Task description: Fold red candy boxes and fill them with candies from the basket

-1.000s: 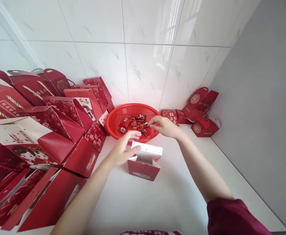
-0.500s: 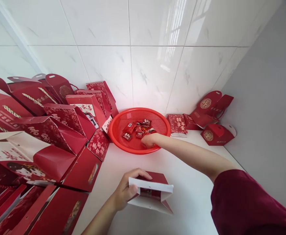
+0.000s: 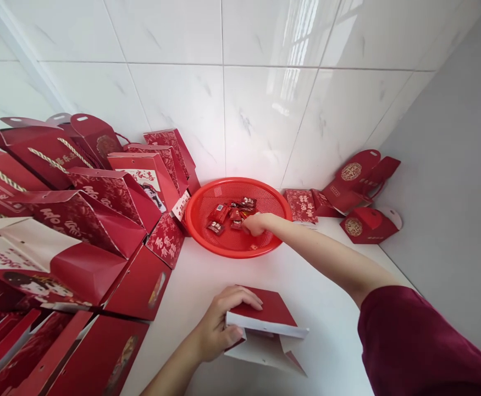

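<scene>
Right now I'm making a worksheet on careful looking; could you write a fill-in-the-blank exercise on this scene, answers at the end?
The left hand holds an open cardboard box, red outside and ____ inside.
The right hand is inside a round, perforated plastic basket coloured ____.
The maroon fabric sleeve covers part of the ____ arm.
For the person, the larger group of red cardboard gift boxes stands to the basket's ____.
Missing words: white; red; right; left.

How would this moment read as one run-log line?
left hand: gripping open red box | right hand: in red basket, by wrapped packets, hold unclear | nearby: other boxes on both sides of basket
</scene>
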A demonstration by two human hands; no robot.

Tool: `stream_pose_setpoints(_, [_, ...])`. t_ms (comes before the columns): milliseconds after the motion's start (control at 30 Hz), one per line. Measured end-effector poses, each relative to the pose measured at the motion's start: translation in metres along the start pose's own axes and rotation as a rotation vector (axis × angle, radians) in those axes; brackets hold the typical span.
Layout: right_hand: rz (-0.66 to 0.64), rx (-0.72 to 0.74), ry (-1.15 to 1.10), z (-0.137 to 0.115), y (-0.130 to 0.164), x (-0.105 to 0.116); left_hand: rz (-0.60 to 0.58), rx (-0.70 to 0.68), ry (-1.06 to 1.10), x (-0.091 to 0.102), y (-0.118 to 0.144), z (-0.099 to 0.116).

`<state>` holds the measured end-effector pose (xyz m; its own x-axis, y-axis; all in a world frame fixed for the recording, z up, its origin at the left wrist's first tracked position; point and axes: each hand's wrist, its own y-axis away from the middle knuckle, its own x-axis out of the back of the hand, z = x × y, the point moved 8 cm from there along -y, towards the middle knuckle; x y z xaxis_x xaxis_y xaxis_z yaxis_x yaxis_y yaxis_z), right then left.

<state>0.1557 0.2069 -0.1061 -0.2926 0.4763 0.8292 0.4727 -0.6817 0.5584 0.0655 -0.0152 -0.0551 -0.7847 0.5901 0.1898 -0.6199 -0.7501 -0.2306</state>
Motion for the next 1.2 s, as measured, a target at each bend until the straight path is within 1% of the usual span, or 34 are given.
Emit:
stream_pose_setpoints(67, [0.003,0.016,0.007,0.002,0.001,0.008,0.004,0.0,0.004,0.0,-0.001,0.0])
stream_pose_setpoints(200, [0.096,0.034,-0.002,0.003,-0.006,0.035,0.01,0.011,0.008,0.001,-0.002,-0.001])
stream_pose_setpoints(300, [0.162,0.029,-0.035,0.0,-0.021,0.053,0.012,0.016,0.001,0.001,-0.001,-0.001])
stream_pose_setpoints(400, [0.255,0.034,-0.095,-0.004,-0.042,0.067,0.015,0.014,0.001,0.002,0.001,-0.001])
stream_pose_setpoints(500, [0.347,0.042,-0.164,-0.006,-0.063,0.076,0.021,0.018,-0.005,0.002,0.002,-0.001])
stream_pose_setpoints(567, [0.386,0.036,-0.199,-0.003,-0.074,0.079,0.024,0.019,-0.008,0.003,0.003,0.0])
stream_pose_setpoints(733, [0.466,0.03,-0.228,0.01,-0.085,0.085,0.028,0.028,0.006,0.004,0.002,0.0])
stream_pose_setpoints(833, [0.436,0.058,-0.214,0.01,-0.084,0.078,0.023,0.025,0.015,0.003,0.001,-0.001])
stream_pose_setpoints(933, [0.33,0.096,-0.175,0.001,-0.081,0.068,0.012,0.02,0.019,0.003,0.001,-0.001])
stream_pose_setpoints(1000, [0.25,0.103,-0.14,-0.007,-0.076,0.066,0.014,0.028,0.019,0.004,0.002,-0.001])
stream_pose_setpoints(1133, [0.184,0.064,-0.064,-0.022,-0.057,0.072,0.016,0.033,0.02,0.003,0.002,0.0])
stream_pose_setpoints(1200, [0.145,0.022,-0.035,-0.028,-0.047,0.065,0.019,0.03,0.019,0.003,0.001,0.0])
